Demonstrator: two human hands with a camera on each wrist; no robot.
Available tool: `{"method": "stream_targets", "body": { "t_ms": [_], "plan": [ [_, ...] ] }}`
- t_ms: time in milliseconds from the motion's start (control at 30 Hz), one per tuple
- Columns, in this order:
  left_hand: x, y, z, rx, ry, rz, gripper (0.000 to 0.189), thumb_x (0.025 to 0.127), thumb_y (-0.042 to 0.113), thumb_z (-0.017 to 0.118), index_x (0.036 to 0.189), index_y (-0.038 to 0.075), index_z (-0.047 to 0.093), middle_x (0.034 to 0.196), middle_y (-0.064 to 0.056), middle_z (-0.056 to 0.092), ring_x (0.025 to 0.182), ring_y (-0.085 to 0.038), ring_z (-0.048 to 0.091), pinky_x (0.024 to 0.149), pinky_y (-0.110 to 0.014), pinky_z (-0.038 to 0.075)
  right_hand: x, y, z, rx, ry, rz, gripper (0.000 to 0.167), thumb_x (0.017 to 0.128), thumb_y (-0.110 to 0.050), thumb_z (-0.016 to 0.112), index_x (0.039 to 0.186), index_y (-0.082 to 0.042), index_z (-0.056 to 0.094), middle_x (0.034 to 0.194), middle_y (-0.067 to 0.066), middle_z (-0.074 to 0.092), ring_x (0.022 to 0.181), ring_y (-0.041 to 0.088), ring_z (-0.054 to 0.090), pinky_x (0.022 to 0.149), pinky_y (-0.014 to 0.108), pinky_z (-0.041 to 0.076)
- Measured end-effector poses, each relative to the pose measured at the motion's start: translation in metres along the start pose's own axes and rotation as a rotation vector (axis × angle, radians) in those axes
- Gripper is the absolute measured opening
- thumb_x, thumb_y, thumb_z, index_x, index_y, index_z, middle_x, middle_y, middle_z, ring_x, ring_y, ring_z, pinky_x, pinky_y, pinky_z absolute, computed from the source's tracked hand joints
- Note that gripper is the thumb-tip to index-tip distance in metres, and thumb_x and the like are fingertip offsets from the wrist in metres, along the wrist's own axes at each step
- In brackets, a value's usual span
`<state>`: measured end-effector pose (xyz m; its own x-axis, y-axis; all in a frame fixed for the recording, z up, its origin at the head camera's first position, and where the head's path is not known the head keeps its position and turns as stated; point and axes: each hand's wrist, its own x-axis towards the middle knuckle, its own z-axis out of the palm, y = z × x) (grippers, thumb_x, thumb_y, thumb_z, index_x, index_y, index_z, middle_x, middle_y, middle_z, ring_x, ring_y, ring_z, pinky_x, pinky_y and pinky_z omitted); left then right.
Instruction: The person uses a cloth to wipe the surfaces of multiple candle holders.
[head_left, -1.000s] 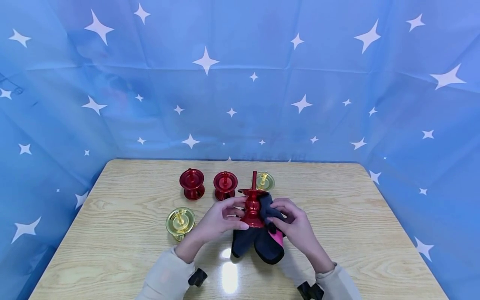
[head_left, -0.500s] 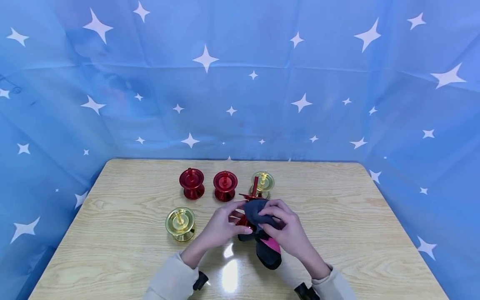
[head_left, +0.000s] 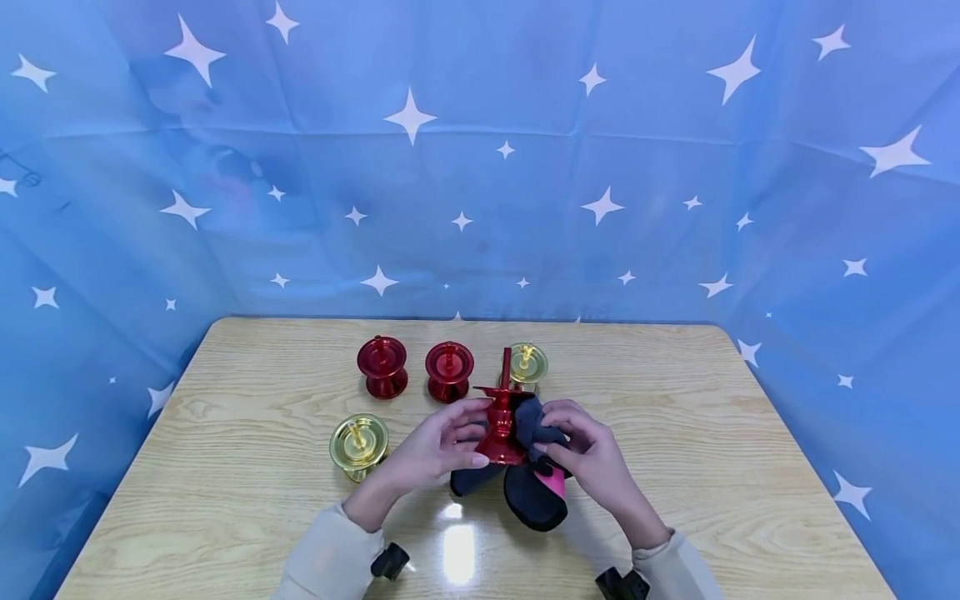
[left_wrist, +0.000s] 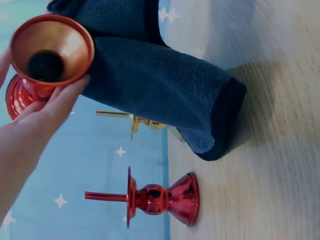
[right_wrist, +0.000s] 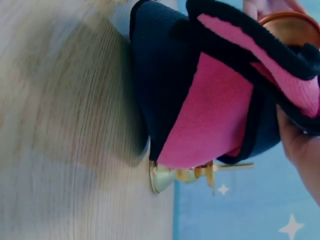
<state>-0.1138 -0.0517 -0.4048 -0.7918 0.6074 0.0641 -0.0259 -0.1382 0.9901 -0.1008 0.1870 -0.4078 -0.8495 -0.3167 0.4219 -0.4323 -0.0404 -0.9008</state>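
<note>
My left hand (head_left: 438,442) grips a shiny red candlestick (head_left: 501,429) from its left side, above the table in front of me. A thin tube rises from its dish, and its hollow, copper-coloured base (left_wrist: 75,45) faces the left wrist camera. My right hand (head_left: 588,454) pinches a dark navy cloth (head_left: 534,500) bunched against the candlestick's right side. Loose ends of the cloth hang below the base. Its bright pink side (right_wrist: 210,110) shows in the right wrist view. Part of the left fingers is hidden behind the candlestick.
Two more red candlesticks, one at far left (head_left: 382,358) and one beside it (head_left: 449,367), stand at the back of the wooden table (head_left: 712,433). A gold candlestick (head_left: 527,362) stands behind my hands, another gold candlestick (head_left: 360,442) left of my left hand. A blue starry backdrop (head_left: 480,167) hangs behind.
Half a second ago the cloth covered the front of the candlestick's stem, which leaned right. Now the cloth is back at its right side and the candlestick is more upright, its stem showing.
</note>
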Motion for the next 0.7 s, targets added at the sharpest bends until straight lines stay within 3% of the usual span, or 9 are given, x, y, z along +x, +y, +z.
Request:
{"method": "stream_targets", "body": {
  "t_ms": [67, 233, 300, 400, 500, 567, 700],
  "plan": [
    [0.001, 0.000, 0.002, 0.023, 0.005, -0.019, 0.067, 0.082, 0.001, 0.065, 0.136, -0.009, 0.027, 0.135, -0.027, 0.034, 0.117, -0.035, 0.042, 0.098, -0.044, 0.037, 0.001, 0.000, 0.001, -0.005, -0.004, -0.015, 0.026, 0.074, 0.021, 0.061, 0.094, 0.005, 0.057, 0.108, 0.012, 0.051, 0.104, 0.016, 0.050, 0.078, 0.022, 0.050],
    [0.006, -0.003, 0.012, 0.251, 0.113, -0.069, 0.073, 0.077, 0.017, 0.075, 0.135, -0.001, 0.033, 0.129, -0.018, 0.045, 0.114, -0.030, 0.048, 0.094, -0.040, 0.042, 0.002, -0.003, 0.007, -0.075, -0.022, -0.027, 0.027, 0.073, 0.019, 0.062, 0.095, 0.003, 0.059, 0.106, 0.019, 0.049, 0.102, 0.017, 0.049, 0.077, 0.023, 0.051],
    [0.007, -0.005, 0.016, 0.370, 0.161, -0.050, 0.075, 0.073, 0.021, 0.078, 0.132, 0.001, 0.037, 0.125, -0.015, 0.048, 0.107, -0.027, 0.051, 0.089, -0.040, 0.045, 0.002, -0.004, 0.010, -0.114, -0.023, -0.011, 0.027, 0.074, 0.017, 0.064, 0.095, 0.001, 0.060, 0.105, 0.020, 0.049, 0.100, 0.017, 0.050, 0.075, 0.025, 0.052],
    [0.006, -0.005, 0.017, 0.465, 0.200, -0.035, 0.074, 0.072, 0.024, 0.079, 0.131, 0.003, 0.041, 0.117, -0.012, 0.051, 0.100, -0.024, 0.053, 0.083, -0.039, 0.048, 0.002, -0.006, 0.013, -0.157, -0.021, -0.014, 0.027, 0.074, 0.016, 0.065, 0.095, 0.000, 0.061, 0.104, 0.020, 0.049, 0.097, 0.018, 0.051, 0.072, 0.026, 0.053],
    [0.005, -0.003, 0.012, 0.390, 0.176, -0.049, 0.071, 0.074, 0.021, 0.077, 0.132, 0.001, 0.042, 0.114, -0.011, 0.050, 0.098, -0.022, 0.051, 0.083, -0.038, 0.048, 0.002, -0.005, 0.012, -0.150, -0.037, -0.029, 0.028, 0.073, 0.017, 0.064, 0.095, -0.001, 0.060, 0.105, 0.019, 0.049, 0.099, 0.018, 0.050, 0.074, 0.025, 0.052],
    [0.003, -0.001, 0.007, 0.257, 0.135, -0.076, 0.069, 0.077, 0.017, 0.075, 0.134, 0.000, 0.040, 0.116, -0.012, 0.050, 0.100, -0.022, 0.051, 0.085, -0.035, 0.047, 0.001, -0.003, 0.008, -0.115, -0.042, -0.028, 0.028, 0.074, 0.018, 0.063, 0.094, 0.000, 0.059, 0.106, 0.018, 0.049, 0.101, 0.017, 0.050, 0.077, 0.025, 0.051],
    [0.001, 0.002, -0.001, 0.017, 0.019, -0.054, 0.069, 0.080, 0.011, 0.070, 0.137, -0.002, 0.033, 0.124, -0.019, 0.046, 0.109, -0.026, 0.049, 0.090, -0.032, 0.045, 0.000, 0.004, 0.000, -0.043, -0.052, 0.002, 0.026, 0.075, 0.018, 0.061, 0.093, 0.001, 0.056, 0.110, 0.014, 0.050, 0.105, 0.017, 0.050, 0.082, 0.024, 0.049]
  ]
}}
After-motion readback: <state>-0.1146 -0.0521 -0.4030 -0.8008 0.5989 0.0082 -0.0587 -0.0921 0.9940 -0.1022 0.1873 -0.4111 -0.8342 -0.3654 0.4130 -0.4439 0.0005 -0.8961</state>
